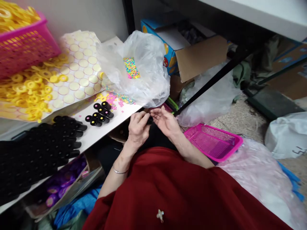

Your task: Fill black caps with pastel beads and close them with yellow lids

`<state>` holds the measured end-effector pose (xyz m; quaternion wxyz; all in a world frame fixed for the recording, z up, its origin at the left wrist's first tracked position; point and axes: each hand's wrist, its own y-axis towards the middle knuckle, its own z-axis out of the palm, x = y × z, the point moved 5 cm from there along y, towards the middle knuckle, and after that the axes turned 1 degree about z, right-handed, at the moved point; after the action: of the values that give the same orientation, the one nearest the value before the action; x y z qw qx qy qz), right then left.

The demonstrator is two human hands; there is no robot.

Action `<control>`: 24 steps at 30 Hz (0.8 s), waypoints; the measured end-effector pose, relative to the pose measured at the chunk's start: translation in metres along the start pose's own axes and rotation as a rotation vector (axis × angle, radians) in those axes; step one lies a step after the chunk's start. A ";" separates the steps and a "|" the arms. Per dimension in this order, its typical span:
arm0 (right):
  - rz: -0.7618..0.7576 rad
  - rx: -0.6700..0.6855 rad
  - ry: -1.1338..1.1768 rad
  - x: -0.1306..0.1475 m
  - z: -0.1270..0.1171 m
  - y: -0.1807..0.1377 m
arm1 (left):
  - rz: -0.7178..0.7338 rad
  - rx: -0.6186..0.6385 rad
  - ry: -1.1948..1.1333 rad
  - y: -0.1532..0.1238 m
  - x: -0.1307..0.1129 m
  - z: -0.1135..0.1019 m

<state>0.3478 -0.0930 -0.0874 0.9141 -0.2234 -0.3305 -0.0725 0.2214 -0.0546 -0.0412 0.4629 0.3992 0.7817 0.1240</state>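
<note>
Over my lap, my left hand (138,127) is closed around a small black cylinder (150,120), with only its end showing. My right hand (166,122) is close against it, palm turned up and fingers stretched out towards the piece; whether the fingertips touch it I cannot tell. To the left on the white table, several black cylinders (100,114) stand in a small group with yellow or pink dots in their tops. Loose pink beads (112,101) lie beside them. A clear plastic bag (151,64) with many-coloured beads (131,67) rests behind.
Many plain black cylinders (43,156) cover the near left of the table. Yellow plastic parts (31,88) lie by a pink basket (26,44) and a sheet of round stickers (80,70). A pink tray (211,142) and an opened cardboard box (201,57) are right.
</note>
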 end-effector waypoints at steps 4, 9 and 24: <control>0.308 0.065 0.175 -0.032 0.012 0.008 | 0.185 0.188 0.441 -0.004 -0.009 0.003; 0.391 0.098 0.278 -0.051 0.020 0.012 | 0.098 0.180 0.535 -0.009 -0.001 -0.003; -0.163 0.267 -0.576 -0.036 0.033 0.038 | -0.874 -0.342 -0.750 -0.052 0.036 -0.032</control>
<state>0.3123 -0.0445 -0.1017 0.7954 -0.0856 -0.5989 -0.0355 0.1591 -0.0563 -0.0756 0.7728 -0.0228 0.6258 -0.1030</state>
